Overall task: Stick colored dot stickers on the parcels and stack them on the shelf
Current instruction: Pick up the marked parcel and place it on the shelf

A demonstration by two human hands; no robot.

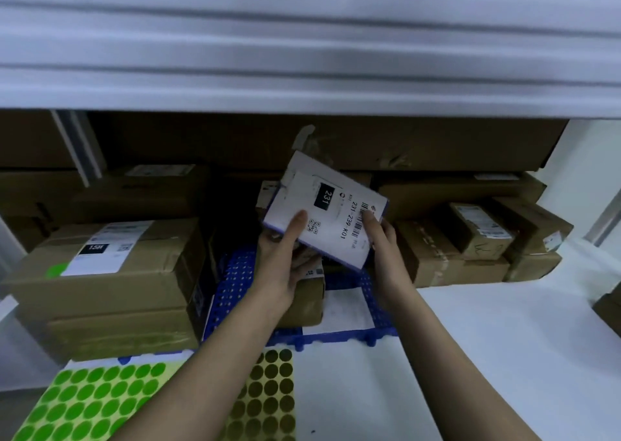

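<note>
Both hands are up on one flat white parcel (324,212), tilted above the blue crate (235,282): our left hand (282,265) has its thumb across the label and its fingers underneath, our right hand (386,249) pinches the near right corner. We see no dot on it, so we judge we're inspecting it before stickering. Next we'd want it flat on the worktop (487,356) beside the green sticker sheet (90,403), one hand free to peel.

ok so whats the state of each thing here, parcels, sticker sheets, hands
flat white parcel with a 231 label: held up, tilted, no dot visible
left hand: grips the parcel's lower left edge
right hand: holds its right edge
brown cardboard box with a green dot: stacked at left
green dot sticker sheet: flat, near full
olive dot sticker sheet: flat, partly under the left arm
blue perforated crate: holds a brown parcel
</note>
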